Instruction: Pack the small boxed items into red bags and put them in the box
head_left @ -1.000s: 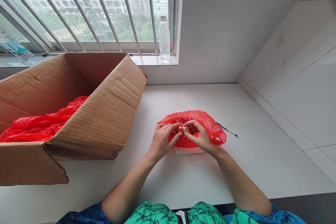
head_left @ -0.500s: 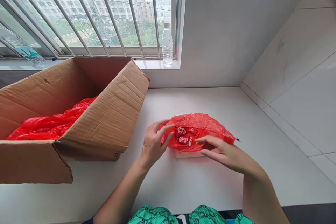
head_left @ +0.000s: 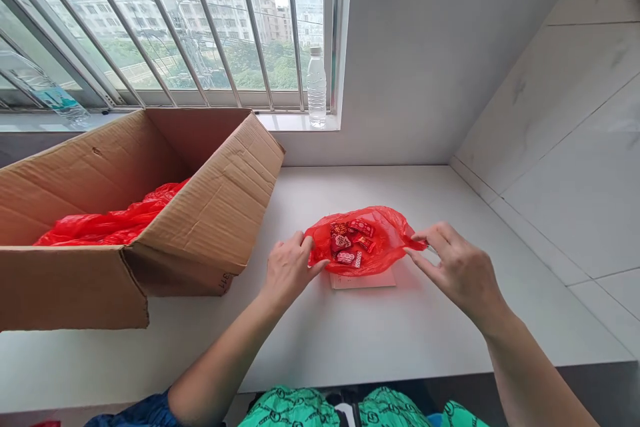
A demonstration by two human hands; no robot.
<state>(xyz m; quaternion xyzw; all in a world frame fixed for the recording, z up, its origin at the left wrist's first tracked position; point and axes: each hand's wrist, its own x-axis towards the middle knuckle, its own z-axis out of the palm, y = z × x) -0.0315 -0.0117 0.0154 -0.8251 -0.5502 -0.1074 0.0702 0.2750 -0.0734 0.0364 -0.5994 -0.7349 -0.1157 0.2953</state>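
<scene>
A red plastic bag (head_left: pixel 387 230) lies spread on the white table, its mouth facing up. Several small red wrapped packets (head_left: pixel 343 241) show inside it. At the bag's left edge, my left hand (head_left: pixel 290 267) pinches the plastic between thumb and fingers. My right hand (head_left: pixel 457 270) is closed on the bag's right end, thumb and fingertips together. Under the bag's front edge a pale flat pad or booklet (head_left: pixel 363 281) sticks out.
An open cardboard box (head_left: pixel 210 213) with more red plastic (head_left: pixel 120 223) inside stands on the left of the white table (head_left: pixel 360 340). Two clear bottles, one upright (head_left: pixel 317 90) and one tilted (head_left: pixel 60 101), are at the barred window. A tiled wall rises on the right.
My right hand has moved right, from over the bag's front to its right end, and closed on it. The bag's mouth is wider and more packets show. My left hand has closed on the left edge.
</scene>
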